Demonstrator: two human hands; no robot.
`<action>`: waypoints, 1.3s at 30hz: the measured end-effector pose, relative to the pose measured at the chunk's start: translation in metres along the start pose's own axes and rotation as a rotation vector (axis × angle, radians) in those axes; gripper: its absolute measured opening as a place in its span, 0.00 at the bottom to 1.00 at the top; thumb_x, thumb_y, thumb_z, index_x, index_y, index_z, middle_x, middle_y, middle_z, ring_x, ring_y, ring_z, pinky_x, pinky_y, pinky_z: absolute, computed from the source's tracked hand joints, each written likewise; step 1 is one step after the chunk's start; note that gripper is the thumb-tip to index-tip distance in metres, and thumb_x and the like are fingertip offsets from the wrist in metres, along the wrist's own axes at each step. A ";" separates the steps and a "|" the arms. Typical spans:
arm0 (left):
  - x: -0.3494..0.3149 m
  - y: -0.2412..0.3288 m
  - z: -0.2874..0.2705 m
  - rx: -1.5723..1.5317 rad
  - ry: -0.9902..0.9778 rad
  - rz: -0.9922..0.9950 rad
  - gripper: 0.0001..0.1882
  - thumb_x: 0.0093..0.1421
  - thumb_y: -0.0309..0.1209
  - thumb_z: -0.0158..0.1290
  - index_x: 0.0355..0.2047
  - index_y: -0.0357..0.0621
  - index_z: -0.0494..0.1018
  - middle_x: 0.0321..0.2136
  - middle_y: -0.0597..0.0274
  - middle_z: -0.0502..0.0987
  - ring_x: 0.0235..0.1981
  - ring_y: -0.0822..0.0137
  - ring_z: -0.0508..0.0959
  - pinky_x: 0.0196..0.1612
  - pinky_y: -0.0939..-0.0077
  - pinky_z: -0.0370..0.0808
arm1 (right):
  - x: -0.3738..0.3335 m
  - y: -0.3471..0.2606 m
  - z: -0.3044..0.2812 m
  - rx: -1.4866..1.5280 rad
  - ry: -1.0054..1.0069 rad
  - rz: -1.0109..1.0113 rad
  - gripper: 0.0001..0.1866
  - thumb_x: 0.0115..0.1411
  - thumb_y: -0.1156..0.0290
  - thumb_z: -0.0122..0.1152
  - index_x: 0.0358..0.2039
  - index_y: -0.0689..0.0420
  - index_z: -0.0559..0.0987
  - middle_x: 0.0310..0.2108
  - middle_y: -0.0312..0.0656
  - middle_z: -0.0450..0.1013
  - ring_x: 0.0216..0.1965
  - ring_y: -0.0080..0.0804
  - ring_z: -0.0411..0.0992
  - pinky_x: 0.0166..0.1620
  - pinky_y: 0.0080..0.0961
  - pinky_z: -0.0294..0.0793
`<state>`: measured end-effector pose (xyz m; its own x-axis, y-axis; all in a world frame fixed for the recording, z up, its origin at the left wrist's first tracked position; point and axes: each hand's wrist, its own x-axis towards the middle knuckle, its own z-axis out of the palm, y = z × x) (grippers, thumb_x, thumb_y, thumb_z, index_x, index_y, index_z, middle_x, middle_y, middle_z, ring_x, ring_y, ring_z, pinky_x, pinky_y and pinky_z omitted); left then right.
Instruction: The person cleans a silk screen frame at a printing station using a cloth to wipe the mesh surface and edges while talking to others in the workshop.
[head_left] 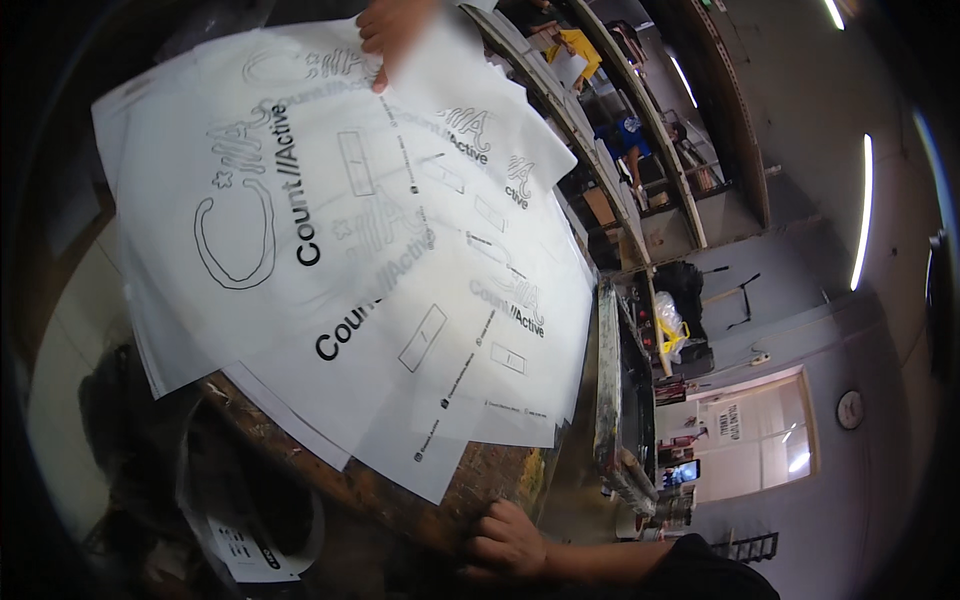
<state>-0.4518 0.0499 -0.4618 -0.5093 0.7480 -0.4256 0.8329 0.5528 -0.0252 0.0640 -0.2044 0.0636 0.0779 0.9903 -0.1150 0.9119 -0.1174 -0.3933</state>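
Note:
Large translucent sheets printed with black outline lettering, small rectangles and lines of text lie overlapped in a fanned stack. Beneath them shows a worn, paint-stained wooden table. At the picture's top, my left hand is on the stack's far edge, its fingers curled on a sheet and one digit pointing down over the print. A whitish, blurred part of a sheet covers some of that hand. Low in the picture my right hand rests with curled fingers by the table's edge, apart from the sheets; nothing shows in it.
A dark paint-crusted frame stands beside the table. Below the sheets lies clear plastic with a printed white label. Long shelf beams run along the upper right, with people behind them. A round clock hangs near a lit window.

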 end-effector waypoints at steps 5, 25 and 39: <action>-0.013 -0.031 -0.056 -0.050 0.110 -0.038 0.31 0.71 0.48 0.51 0.61 0.31 0.69 0.59 0.34 0.73 0.58 0.43 0.77 0.59 0.52 0.74 | 0.000 -0.003 -0.005 -0.015 0.016 0.012 0.15 0.56 0.59 0.70 0.34 0.52 0.74 0.32 0.41 0.64 0.37 0.43 0.66 0.41 0.41 0.67; -0.269 0.033 -0.448 -1.273 0.615 0.675 0.21 0.74 0.35 0.50 0.61 0.36 0.69 0.54 0.47 0.77 0.53 0.58 0.79 0.55 0.65 0.76 | -0.026 0.010 0.009 0.098 0.365 -0.171 0.14 0.60 0.59 0.67 0.38 0.55 0.77 0.36 0.42 0.70 0.43 0.44 0.71 0.48 0.41 0.71; -0.583 0.209 -0.385 -1.037 -1.312 1.354 0.40 0.56 0.17 0.67 0.66 0.40 0.61 0.51 0.58 0.76 0.52 0.69 0.77 0.56 0.72 0.76 | -0.129 -0.023 -0.058 0.914 0.550 0.174 0.24 0.60 0.74 0.69 0.55 0.59 0.70 0.40 0.39 0.73 0.43 0.25 0.72 0.50 0.27 0.73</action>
<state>-0.0641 -0.1296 0.1292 0.9221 0.3864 0.0197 -0.1574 0.3282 0.9314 0.0567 -0.3249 0.1400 0.5554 0.8254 0.1010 0.2428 -0.0448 -0.9691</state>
